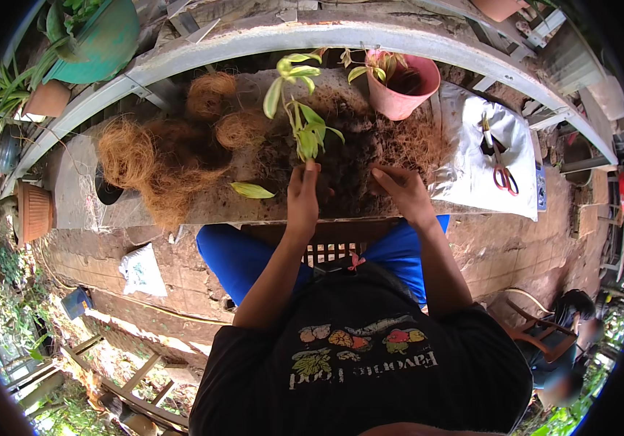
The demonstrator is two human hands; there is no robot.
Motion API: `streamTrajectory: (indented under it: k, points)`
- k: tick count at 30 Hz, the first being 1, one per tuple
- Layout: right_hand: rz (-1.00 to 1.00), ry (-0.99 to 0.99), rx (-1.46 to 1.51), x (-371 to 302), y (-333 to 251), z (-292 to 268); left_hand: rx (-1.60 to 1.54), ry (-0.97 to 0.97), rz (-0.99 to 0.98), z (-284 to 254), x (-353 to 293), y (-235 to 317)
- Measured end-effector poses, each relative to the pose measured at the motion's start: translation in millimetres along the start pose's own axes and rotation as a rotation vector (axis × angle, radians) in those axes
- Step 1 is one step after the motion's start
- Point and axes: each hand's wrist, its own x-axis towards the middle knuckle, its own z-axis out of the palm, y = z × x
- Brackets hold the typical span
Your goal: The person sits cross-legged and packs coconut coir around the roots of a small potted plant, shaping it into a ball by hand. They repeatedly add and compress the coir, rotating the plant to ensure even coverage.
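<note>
Head view: left hand (302, 195) grips plant cutting (301, 116); right hand (399, 190) beside, on soil (359, 156).

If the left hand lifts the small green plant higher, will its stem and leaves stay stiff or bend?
The small plant would probably sway: its thin stem rises tall above the left hand, which grips only the base. Its leaves already droop sideways, so they look soft and easy to tear. One leaf lies loose on the bench, perhaps fallen off. It likely weighs little.

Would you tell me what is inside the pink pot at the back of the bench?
The pink pot holds a small plant with pale green leaves and dark soil. Its roots and the pot's bottom are covered.
</note>
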Motion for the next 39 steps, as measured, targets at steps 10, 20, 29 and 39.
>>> streamTrajectory:
  k: [10,20,29,39]
  points:
    - [-0.052,-0.116,0.045,-11.9,-7.7,33.6,-0.575,-0.164,-0.030,-14.3,-11.7,-0.8]
    - [-0.413,-0.072,-0.144,-18.9,-29.4,53.5,-0.489,-0.186,-0.051,-4.3,-20.9,-3.0]
    - [-0.279,-0.119,-0.142,-21.4,-42.6,52.5,-0.374,-0.144,-0.022,-1.1,-23.1,-8.6]
    - [-0.467,-0.155,-0.366,-15.8,-58.1,45.0,-0.227,-0.244,0.057,-0.9,-24.8,-13.1]
